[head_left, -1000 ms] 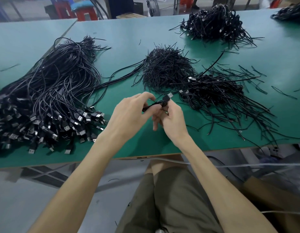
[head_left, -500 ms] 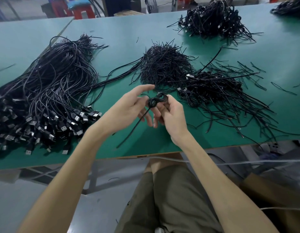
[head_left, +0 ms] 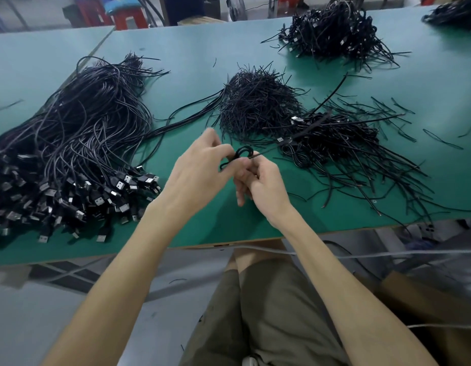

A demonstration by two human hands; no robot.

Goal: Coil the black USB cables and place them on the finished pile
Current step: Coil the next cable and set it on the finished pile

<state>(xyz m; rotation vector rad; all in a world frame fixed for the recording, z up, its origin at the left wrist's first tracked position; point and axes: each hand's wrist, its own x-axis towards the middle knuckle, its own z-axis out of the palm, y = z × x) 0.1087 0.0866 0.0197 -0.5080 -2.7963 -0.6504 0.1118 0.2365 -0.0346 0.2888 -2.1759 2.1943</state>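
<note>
A small black coiled USB cable [head_left: 242, 154] is held above the green table [head_left: 192, 56], between both hands. My left hand [head_left: 200, 170] pinches its left side with curled fingers. From the right, my right hand [head_left: 263, 183] grips the coil, thumb and forefinger on it. A thin black end sticks out to the right of the coil. A big heap of uncoiled black USB cables [head_left: 70, 143] with silver plugs lies at the left. A pile of coiled cables [head_left: 332, 136] lies just right of my hands.
A mound of short thin black ties [head_left: 255, 104] sits behind my hands. More coiled cables [head_left: 332, 33] are heaped at the far right, and another heap [head_left: 453, 11] lies at the top right corner. Loose ties are scattered to the right. The table's front edge [head_left: 229, 244] is close to my lap.
The loose cable tail that hung below my left hand is gone and the coil is tighter. My left fingers, straight before, now curl onto the coil.
</note>
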